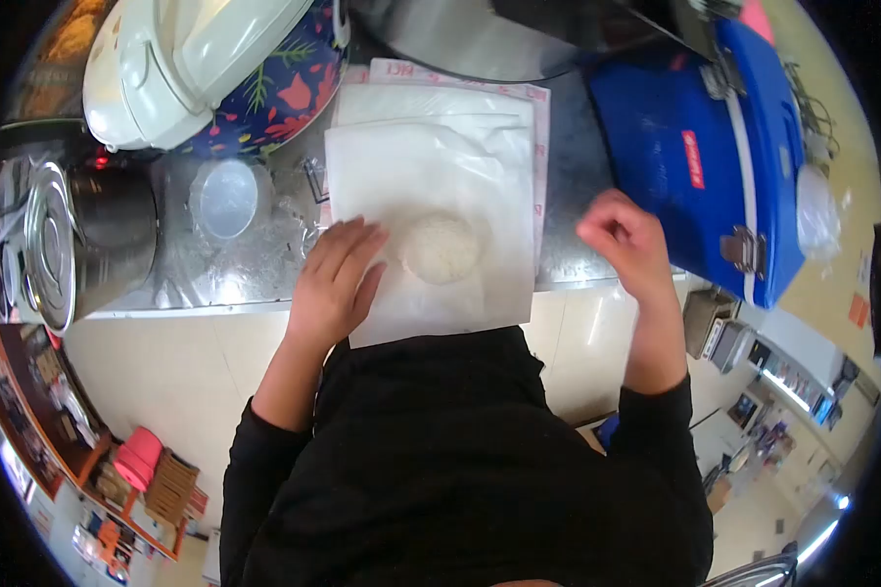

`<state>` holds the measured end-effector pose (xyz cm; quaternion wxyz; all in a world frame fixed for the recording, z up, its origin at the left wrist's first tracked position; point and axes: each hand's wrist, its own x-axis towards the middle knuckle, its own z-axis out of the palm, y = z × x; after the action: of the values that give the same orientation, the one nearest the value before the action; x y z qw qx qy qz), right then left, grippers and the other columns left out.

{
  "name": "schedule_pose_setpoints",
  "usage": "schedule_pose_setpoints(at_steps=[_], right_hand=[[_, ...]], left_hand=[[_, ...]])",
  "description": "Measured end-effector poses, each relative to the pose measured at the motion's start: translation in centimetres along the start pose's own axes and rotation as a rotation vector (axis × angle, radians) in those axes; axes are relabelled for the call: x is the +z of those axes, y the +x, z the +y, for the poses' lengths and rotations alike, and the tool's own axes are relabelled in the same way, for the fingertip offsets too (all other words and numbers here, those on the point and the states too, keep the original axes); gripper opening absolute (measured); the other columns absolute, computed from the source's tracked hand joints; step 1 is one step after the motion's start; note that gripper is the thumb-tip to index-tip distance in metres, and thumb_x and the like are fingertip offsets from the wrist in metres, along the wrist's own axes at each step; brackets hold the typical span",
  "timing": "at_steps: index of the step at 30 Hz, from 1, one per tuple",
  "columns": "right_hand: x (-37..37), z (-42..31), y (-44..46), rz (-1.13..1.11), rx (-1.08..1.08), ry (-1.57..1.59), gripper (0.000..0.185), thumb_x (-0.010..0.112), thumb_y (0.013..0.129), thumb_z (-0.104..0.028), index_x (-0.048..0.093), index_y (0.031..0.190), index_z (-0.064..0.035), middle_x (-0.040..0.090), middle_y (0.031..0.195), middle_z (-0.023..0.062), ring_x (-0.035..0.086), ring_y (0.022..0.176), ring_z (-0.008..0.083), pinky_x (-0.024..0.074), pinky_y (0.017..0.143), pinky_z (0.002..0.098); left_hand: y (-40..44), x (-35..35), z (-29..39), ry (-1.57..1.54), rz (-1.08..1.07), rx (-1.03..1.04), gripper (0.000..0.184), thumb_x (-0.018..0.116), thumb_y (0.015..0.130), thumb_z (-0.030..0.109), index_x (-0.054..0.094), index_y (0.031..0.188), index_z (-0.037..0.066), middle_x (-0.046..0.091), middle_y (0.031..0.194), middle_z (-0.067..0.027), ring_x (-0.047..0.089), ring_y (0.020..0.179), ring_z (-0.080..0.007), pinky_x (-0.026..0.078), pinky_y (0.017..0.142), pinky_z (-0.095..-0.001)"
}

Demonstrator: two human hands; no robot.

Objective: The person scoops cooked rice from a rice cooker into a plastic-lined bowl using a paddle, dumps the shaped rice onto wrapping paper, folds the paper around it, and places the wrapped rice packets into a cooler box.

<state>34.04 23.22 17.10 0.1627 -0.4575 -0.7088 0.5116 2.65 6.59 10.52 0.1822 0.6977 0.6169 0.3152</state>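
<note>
A round, pale, flat piece [440,248], perhaps dough, lies on a stack of white paper sheets [431,161] at the counter's front edge. My left hand [338,279] is just left of the round piece, its fingers extended over the left side of the paper, with nothing in it. To the right of the paper, my right hand [628,240] is raised near the blue box, its fingers curled with thumb and index tips close together. Whether something small is between those fingertips cannot be made out.
A blue cooler box [656,147] with metal latches stands at right. Left are a clear plastic bowl [230,199], a steel pot [108,235] and a white rice cooker [142,88]. A large round metal pan [450,39] lies behind the paper.
</note>
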Motion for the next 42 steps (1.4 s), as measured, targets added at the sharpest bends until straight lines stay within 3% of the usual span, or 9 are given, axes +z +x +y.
schedule_pose_setpoints(at_steps=[6,9,11,15,21,23,28,34,42], right_hand=[[-4.5,7.1,-18.6,0.064,0.601,-1.336,0.045,0.063,0.078,-0.006,0.057,0.123,-0.0101,0.055,0.118,0.0130,0.053,0.108,0.0310,0.0472,0.086,0.0379],[-0.2,18.8,-27.2,-0.192,1.060,-0.861,0.050,0.059,0.085,-0.016,0.049,0.133,-0.0066,0.058,0.118,0.0185,0.053,0.112,0.0361,0.0437,0.097,0.0430],[6.4,28.4,-30.4,-0.813,0.762,-0.740,0.041,0.039,0.096,-0.021,0.047,0.135,-0.0126,0.057,0.122,0.0222,0.051,0.118,0.0356,0.0417,0.098,0.0464],[12.1,14.0,-23.1,-0.258,0.572,-0.231,0.035,0.049,0.089,-0.013,0.057,0.121,-0.0037,0.063,0.109,0.0200,0.061,0.101,0.0345,0.0452,0.093,0.0365],[7.4,13.6,-17.8,0.333,0.508,0.091,0.031,0.073,0.073,-0.015,0.066,0.101,-0.0030,0.064,0.108,0.0142,0.062,0.096,0.0274,0.0459,0.090,0.0352],[6.6,4.5,-13.3,0.361,-0.007,-0.088,0.037,0.079,0.068,-0.022,0.066,0.098,-0.0054,0.054,0.126,0.0137,0.052,0.113,0.0287,0.0408,0.095,0.0405],[8.5,0.0,-6.8,0.008,-0.234,-0.560,0.034,0.080,0.066,-0.025,0.067,0.092,-0.0069,0.050,0.131,0.0134,0.040,0.125,0.0319,0.0263,0.105,0.0446],[8.4,3.1,-3.0,-0.084,-0.011,0.241,0.012,0.072,0.079,-0.012,0.066,0.085,-0.0035,0.069,0.090,0.0033,0.060,0.093,0.0128,0.0450,0.080,0.0285],[11.1,5.5,0.9,0.238,0.155,0.214,0.016,0.071,0.082,-0.017,0.069,0.086,-0.0011,0.067,0.075,0.0015,0.058,0.069,0.0078,0.0449,0.063,0.0227]], left_hand=[[-1.5,-2.4,0.8,-0.042,-0.139,0.206,0.028,0.072,0.074,0.012,0.066,0.101,0.011,0.064,0.104,-0.0063,0.059,0.105,-0.0287,0.048,0.089,-0.0417],[-1.6,-3.3,0.5,-0.115,-0.355,0.245,0.027,0.072,0.075,0.016,0.066,0.100,0.011,0.064,0.105,-0.0046,0.058,0.106,-0.0274,0.048,0.090,-0.0409],[-1.3,-3.6,1.1,-0.112,-0.370,0.274,0.025,0.072,0.075,0.018,0.066,0.097,0.010,0.064,0.105,-0.0035,0.058,0.105,-0.0266,0.048,0.089,-0.0400],[-1.1,-4.0,0.8,0.026,-0.440,0.356,0.021,0.072,0.075,0.018,0.066,0.093,0.009,0.065,0.102,-0.0028,0.059,0.101,-0.0254,0.047,0.089,-0.0386],[-1.1,-2.5,0.2,-0.174,-0.276,0.240,0.013,0.071,0.074,0.010,0.066,0.086,0.006,0.067,0.094,-0.0045,0.062,0.093,-0.0256,0.049,0.083,-0.0373],[-0.8,-2.5,0.2,-0.251,-0.229,0.212,0.012,0.072,0.073,0.006,0.066,0.083,0.005,0.067,0.093,-0.0056,0.063,0.091,-0.0262,0.050,0.080,-0.0367],[-0.8,-2.1,-0.2,-0.392,-0.154,0.165,0.011,0.074,0.073,0.004,0.068,0.082,0.004,0.068,0.090,-0.0080,0.065,0.088,-0.0259,0.051,0.076,-0.0350],[-1.9,1.1,-2.6,-0.811,-0.058,-0.549,0.010,0.070,0.083,0.010,0.068,0.086,0.000,0.067,0.082,-0.0003,0.055,0.078,-0.0035,0.045,0.067,-0.0231],[1.1,2.9,-2.1,-0.533,0.058,-0.706,0.018,0.060,0.092,0.021,0.063,0.092,0.004,0.056,0.072,0.0021,0.049,0.066,-0.0080,0.040,0.063,-0.0216]])
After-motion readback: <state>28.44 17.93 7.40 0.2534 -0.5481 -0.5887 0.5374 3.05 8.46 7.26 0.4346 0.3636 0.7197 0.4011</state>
